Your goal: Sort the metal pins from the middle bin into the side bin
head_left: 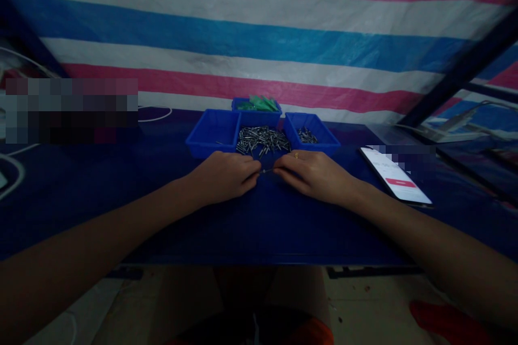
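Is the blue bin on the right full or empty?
Partly filled: small metal pieces lie inside the bin, below its rim.

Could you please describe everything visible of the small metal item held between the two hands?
The small metal item looks thin, rod-like and grey, with a paler spot nearer the left hand. It runs roughly crosswise before the pile of metal pieces, its ends hidden in that hand and the right hand. Finer detail is unclear.

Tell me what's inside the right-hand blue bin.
The right-hand blue bin holds a small heap of slim metal pieces. Its near wall hides the heap's foot, and the pieces underneath are covered.
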